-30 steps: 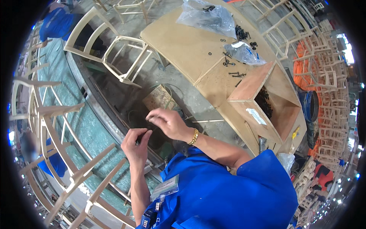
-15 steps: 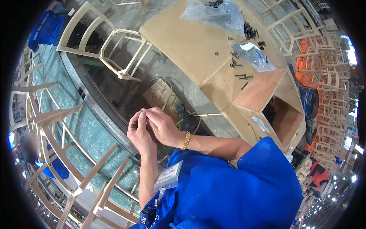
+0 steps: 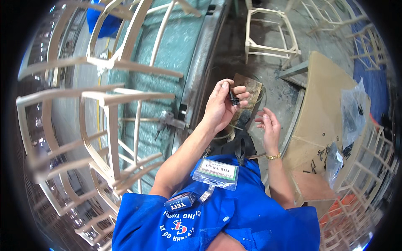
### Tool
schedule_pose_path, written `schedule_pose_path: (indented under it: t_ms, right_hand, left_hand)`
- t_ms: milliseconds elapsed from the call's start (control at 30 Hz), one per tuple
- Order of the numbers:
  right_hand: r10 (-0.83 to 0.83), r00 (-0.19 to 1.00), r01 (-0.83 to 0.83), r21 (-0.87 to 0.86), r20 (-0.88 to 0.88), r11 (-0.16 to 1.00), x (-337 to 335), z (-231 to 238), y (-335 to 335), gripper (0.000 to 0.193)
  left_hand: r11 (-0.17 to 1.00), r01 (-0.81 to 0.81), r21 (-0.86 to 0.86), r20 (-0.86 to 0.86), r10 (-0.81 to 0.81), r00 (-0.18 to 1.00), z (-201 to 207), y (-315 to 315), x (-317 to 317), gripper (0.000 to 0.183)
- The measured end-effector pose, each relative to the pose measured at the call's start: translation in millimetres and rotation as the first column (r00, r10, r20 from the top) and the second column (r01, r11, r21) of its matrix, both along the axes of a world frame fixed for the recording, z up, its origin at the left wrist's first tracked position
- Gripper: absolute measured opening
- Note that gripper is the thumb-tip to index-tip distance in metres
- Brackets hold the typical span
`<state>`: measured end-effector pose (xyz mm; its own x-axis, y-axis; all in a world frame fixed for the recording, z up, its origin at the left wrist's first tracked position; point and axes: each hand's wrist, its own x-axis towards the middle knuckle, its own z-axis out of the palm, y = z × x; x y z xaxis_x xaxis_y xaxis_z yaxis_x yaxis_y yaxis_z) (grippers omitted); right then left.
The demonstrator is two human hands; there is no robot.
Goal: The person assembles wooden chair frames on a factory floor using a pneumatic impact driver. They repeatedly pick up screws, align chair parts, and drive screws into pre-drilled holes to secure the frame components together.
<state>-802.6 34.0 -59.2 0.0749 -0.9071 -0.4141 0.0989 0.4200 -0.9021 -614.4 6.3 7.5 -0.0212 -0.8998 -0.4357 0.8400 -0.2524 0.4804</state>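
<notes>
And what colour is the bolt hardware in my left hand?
Black; the bolt hardware in your left hand shows best in the head view.

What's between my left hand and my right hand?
Open air in the head view: a gap separates your left hand, holding black hardware, from your right hand; a stained board and grey floor show below.

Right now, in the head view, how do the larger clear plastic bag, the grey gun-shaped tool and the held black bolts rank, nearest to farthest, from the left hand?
From the left hand:
1. Black bolts: held in it.
2. Grey gun-shaped tool: to its left, by the green surface.
3. Larger clear plastic bag: far right, on the tan table.
</notes>
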Motion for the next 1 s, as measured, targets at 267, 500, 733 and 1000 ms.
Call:
schedule_pose_path:
  t_ms: [267, 500, 733, 1000]
  right_hand:
    - [0.503, 0.857, -0.502, 0.042, -0.111, 0.864, 79.9, -29.1, 30.8, 0.033]
    - [0.575, 0.382, -0.903, -0.159, -0.724, 0.399, 297.3, -123.9, 123.1, 0.061]
    - [0.706, -0.077, -0.944, 0.280, -0.704, 0.177, 362.2, -170.4, 134.9, 0.057]
    - [0.802, -0.042, -0.958, 0.251, -0.595, 0.136, 237.0, -74.8, 101.3, 0.028]
  left_hand:
    - [0.945, -0.306, 0.112, -0.046, 0.313, 0.949, -52.3, 126.7, 61.1, 0.014]
    - [0.825, -0.466, 0.319, -0.030, 0.501, 0.865, -51.6, 325.4, 131.9, 0.019]
    - [0.670, -0.710, 0.216, 0.024, 0.724, 0.690, -43.4, 483.6, 165.7, 0.010]
    - [0.877, -0.461, 0.136, 0.228, 0.425, 0.876, -26.8, 472.8, 202.6, 0.016]
